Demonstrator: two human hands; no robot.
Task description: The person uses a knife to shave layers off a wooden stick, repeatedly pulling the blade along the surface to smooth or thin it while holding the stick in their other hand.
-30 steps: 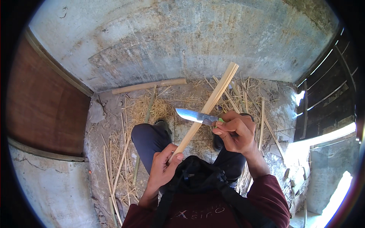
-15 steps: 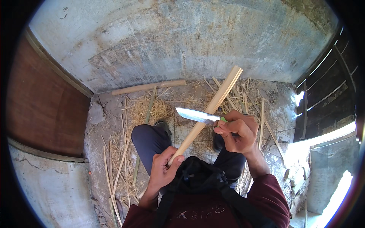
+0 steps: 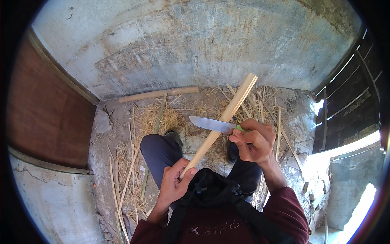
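A pale strip of split bamboo [image 3: 233,106] slants up and away to the right from my lap. My left hand [image 3: 175,181] is closed around its near end, with the thumb on top. In my right hand [image 3: 256,140] is a knife [image 3: 209,123], gripped by its green handle [image 3: 238,129]. The wide blade lies across the middle of the bamboo, its tip pointing left. Whether the edge bites into the bamboo, I cannot tell.
Straw [image 3: 162,118] and several thin bamboo strips [image 3: 132,175] litter the floor around my legs. A round bamboo pole [image 3: 158,94] lies along the foot of the concrete wall [image 3: 195,44]. To the left is a brown panel [image 3: 53,110]; dark slats [image 3: 349,101] stand at the right.
The bamboo's far end has dipped slightly. The blade has tilted a little and lost its bright glare. Both hands keep their holds in nearly the same place.
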